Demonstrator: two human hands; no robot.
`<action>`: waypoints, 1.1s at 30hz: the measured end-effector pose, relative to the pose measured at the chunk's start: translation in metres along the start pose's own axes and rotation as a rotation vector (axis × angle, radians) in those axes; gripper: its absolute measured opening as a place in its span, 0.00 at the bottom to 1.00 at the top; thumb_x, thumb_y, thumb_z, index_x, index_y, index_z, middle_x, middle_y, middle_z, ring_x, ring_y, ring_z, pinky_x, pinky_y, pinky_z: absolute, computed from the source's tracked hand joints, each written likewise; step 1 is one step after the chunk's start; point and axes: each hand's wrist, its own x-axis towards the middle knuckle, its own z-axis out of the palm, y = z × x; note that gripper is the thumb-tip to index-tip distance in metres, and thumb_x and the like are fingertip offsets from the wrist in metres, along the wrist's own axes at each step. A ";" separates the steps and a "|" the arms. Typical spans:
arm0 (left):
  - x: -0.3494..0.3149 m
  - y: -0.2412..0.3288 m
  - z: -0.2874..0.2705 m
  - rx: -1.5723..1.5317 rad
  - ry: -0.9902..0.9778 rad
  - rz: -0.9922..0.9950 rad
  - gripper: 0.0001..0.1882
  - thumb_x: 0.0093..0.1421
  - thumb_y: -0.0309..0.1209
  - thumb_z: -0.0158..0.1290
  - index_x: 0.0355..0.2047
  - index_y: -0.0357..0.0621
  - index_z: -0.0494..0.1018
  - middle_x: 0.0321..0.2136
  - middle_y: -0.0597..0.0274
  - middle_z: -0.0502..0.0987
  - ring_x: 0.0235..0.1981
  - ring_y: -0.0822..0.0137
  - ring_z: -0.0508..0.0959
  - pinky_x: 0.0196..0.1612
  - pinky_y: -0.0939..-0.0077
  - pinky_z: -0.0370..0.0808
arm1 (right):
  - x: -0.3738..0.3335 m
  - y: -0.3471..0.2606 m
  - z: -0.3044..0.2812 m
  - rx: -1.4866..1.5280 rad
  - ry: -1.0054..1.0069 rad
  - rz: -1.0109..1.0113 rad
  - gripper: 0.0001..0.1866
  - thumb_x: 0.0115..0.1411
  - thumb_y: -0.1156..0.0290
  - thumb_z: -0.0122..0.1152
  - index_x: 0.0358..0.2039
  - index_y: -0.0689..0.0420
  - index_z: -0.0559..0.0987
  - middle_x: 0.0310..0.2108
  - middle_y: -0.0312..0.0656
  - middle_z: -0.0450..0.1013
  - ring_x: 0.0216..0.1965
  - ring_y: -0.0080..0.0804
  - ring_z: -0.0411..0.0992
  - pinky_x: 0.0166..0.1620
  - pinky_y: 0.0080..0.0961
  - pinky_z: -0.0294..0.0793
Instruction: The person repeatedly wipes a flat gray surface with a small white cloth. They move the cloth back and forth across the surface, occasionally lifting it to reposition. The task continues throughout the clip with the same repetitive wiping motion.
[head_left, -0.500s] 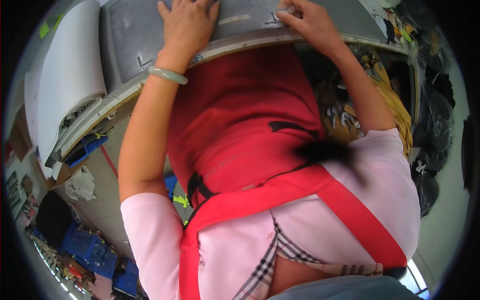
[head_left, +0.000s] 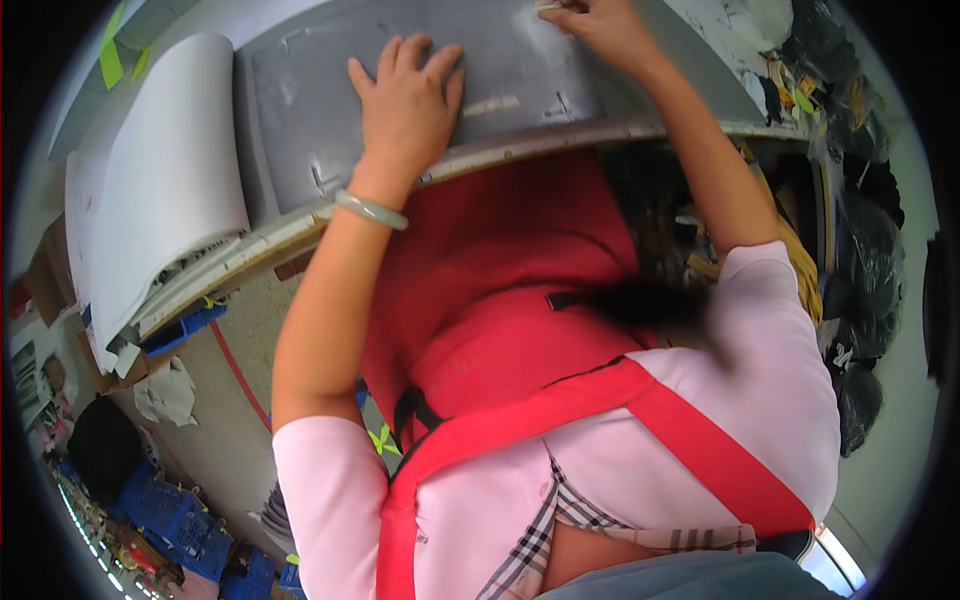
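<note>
A dark grey flat board [head_left: 320,80] with whitish smears and white corner marks lies on the worktable. My left hand [head_left: 408,105] rests palm down on it, fingers spread, holding nothing. A strip of pale tape [head_left: 492,105] sticks to the board just right of that hand. Farther off, near the upper edge of the picture, my right hand [head_left: 610,32] pinches a small whitish piece [head_left: 549,5] against the board. Its kind cannot be made out, as the fingers and the picture edge hide part of it. A powdery white smear lies beside those fingertips.
A thick roll of white sheet material [head_left: 185,150] stands at the table's left end. The table edge [head_left: 500,153] runs in front of my red apron [head_left: 520,330]. Blue crates [head_left: 175,515] sit at lower left. Black plastic bags [head_left: 865,270] are piled at the right.
My right hand has moved from the board's near right corner mark toward its far side, still pinching the whitish piece. My left hand stays flat on the board. The view has shifted.
</note>
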 end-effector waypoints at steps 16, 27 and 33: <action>0.002 0.006 -0.005 -0.086 -0.024 -0.054 0.17 0.68 0.39 0.54 0.55 0.59 0.78 0.58 0.59 0.74 0.66 0.52 0.68 0.67 0.30 0.56 | 0.114 0.070 0.053 -0.398 0.134 -0.529 0.11 0.60 0.66 0.63 0.27 0.62 0.81 0.26 0.53 0.76 0.31 0.48 0.77 0.38 0.41 0.74; 0.002 0.006 -0.004 -0.086 -0.019 -0.055 0.17 0.68 0.40 0.54 0.55 0.59 0.78 0.59 0.60 0.74 0.66 0.53 0.68 0.67 0.30 0.56 | 0.118 0.072 0.050 -0.315 0.112 -0.242 0.13 0.55 0.64 0.62 0.31 0.63 0.82 0.26 0.53 0.79 0.31 0.49 0.79 0.38 0.41 0.77; 0.002 0.007 -0.001 -0.093 0.001 -0.059 0.17 0.67 0.41 0.54 0.55 0.61 0.77 0.58 0.61 0.74 0.66 0.53 0.68 0.67 0.30 0.56 | 0.125 0.052 0.040 -0.160 0.167 -0.215 0.09 0.56 0.68 0.66 0.33 0.61 0.84 0.22 0.45 0.78 0.26 0.32 0.78 0.33 0.33 0.76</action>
